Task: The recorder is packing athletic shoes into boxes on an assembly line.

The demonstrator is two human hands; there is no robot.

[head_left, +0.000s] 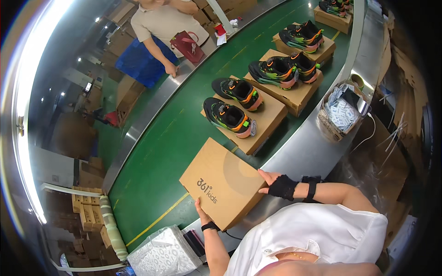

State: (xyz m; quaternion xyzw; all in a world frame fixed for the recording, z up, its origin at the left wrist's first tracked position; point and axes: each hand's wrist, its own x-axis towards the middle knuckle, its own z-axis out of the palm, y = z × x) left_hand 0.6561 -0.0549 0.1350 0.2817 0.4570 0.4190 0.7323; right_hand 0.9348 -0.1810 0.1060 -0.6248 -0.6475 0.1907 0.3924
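You appear to be steadying the brown rectangular cardboard box (220,177), held between your left hand (204,215) and right hand (278,185), fingers against its near-left edge and right corner; moving it should call for even pressure.

The head-worn fisheye looks down, near, over the hands (281,186) and green conveyor (154,154).
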